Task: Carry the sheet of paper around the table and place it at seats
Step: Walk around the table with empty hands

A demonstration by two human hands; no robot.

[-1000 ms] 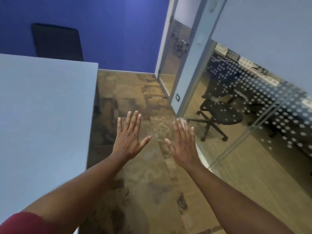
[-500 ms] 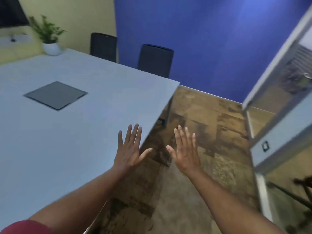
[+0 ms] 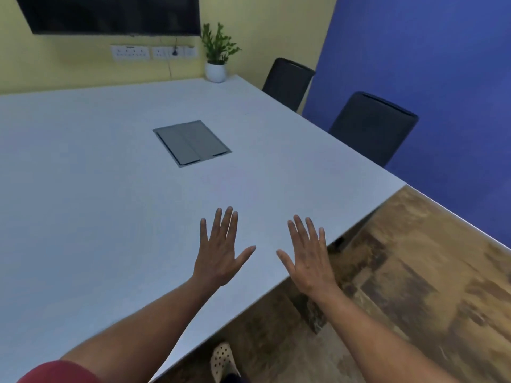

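My left hand [image 3: 219, 250] is held flat over the pale grey table [image 3: 96, 217], fingers spread, holding nothing. My right hand [image 3: 308, 258] is beside it over the table's near right edge, also flat and spread, holding nothing. No sheet of paper shows anywhere in the head view. Two dark chairs, one [image 3: 372, 128] near the table's right corner and one [image 3: 287, 82] farther back, stand along the table's right side against the blue wall.
A grey cable hatch [image 3: 192, 142] is set in the table's middle. A potted plant [image 3: 217, 53] stands at the far corner under a wall screen [image 3: 110, 13]. Patterned brown floor [image 3: 414, 286] runs along the table's right side. My shoe [image 3: 222, 357] shows below.
The view has swung left from the floor and glass wall onto the table. Both hands stay spread in front of me and now hover over the table's edge.
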